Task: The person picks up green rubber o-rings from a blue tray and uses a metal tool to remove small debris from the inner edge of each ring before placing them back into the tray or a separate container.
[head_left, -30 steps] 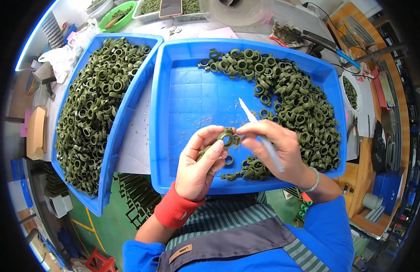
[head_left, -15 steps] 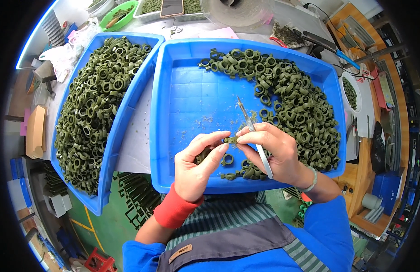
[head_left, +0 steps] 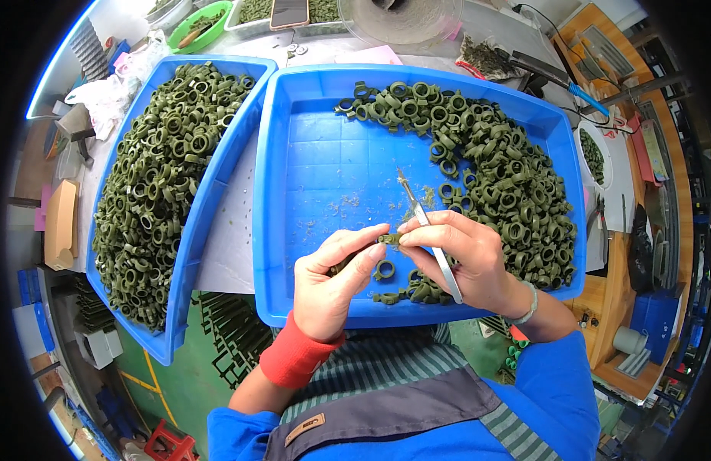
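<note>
Between the thumb and forefinger of my left hand [head_left: 325, 280] is a small dark-green plastic ring part [head_left: 388, 239], held above the blue tray [head_left: 313, 165]. My right hand [head_left: 467, 257] pinches the other side of this part with its fingertips. Lying across that hand is a slim silver scalpel-like knife [head_left: 434, 237], its tip pointing up and away from me. Something green shows inside my curled left fingers, mostly hidden. Just below the fingertips lies a loose ring [head_left: 385, 270], near a small cluster of rings [head_left: 424, 290] by the tray's near wall.
A large heap of green rings [head_left: 517, 184] fills the tray's right and far side; fine shavings [head_left: 348, 206] lie on its floor. To the left stands a second blue bin [head_left: 217, 192] piled with rings. Farther back are a phone [head_left: 290, 12] and a green bowl [head_left: 202, 31].
The knife's tip has shifted slightly to the left and down with a small turn of my right hand. Both hands still hold the same ring part in nearly the same place.
</note>
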`<state>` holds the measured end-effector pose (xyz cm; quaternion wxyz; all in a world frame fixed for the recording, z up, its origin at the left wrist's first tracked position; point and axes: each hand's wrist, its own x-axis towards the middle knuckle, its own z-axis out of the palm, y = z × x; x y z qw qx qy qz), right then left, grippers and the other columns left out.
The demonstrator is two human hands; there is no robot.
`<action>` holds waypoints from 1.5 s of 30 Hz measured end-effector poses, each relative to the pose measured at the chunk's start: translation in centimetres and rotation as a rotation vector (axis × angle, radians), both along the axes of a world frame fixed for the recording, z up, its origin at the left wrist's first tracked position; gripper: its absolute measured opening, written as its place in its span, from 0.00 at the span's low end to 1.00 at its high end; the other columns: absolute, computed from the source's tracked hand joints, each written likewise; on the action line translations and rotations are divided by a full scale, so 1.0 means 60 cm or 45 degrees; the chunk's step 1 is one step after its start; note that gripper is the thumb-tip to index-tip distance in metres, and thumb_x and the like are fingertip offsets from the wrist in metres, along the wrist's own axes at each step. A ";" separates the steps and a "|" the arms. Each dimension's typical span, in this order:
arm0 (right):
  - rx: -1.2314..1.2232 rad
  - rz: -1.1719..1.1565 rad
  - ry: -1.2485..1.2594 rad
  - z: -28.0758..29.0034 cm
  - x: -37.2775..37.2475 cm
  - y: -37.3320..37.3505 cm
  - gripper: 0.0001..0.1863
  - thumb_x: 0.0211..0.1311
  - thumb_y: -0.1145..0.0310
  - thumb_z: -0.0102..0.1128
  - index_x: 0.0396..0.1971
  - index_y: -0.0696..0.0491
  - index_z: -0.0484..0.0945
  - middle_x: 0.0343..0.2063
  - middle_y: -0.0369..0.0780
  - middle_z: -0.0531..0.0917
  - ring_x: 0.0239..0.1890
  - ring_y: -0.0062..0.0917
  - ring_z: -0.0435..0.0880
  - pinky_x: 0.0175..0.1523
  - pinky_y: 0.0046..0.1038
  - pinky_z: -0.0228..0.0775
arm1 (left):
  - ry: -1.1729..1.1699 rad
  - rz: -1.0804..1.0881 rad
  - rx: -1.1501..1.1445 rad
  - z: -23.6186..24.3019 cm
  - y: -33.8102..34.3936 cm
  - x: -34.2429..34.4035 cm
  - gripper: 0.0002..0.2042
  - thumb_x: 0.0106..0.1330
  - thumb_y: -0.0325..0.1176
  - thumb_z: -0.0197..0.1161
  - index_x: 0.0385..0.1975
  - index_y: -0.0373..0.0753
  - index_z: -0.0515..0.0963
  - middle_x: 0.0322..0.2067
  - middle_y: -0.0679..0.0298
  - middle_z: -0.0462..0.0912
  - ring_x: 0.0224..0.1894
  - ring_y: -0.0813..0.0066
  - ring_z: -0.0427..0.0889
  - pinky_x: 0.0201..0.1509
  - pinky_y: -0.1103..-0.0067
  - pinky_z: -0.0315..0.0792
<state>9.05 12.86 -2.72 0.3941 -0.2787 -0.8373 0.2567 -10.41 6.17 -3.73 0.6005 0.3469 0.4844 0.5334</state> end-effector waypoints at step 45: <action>-0.226 0.098 0.062 0.006 0.000 0.001 0.12 0.52 0.79 0.73 0.37 0.55 0.83 0.35 0.43 0.86 0.36 0.33 0.88 0.39 0.28 0.81 | 0.014 -0.142 0.079 -0.001 -0.001 -0.017 0.12 0.69 0.21 0.61 0.51 0.30 0.82 0.33 0.68 0.74 0.23 0.89 0.66 0.24 0.87 0.56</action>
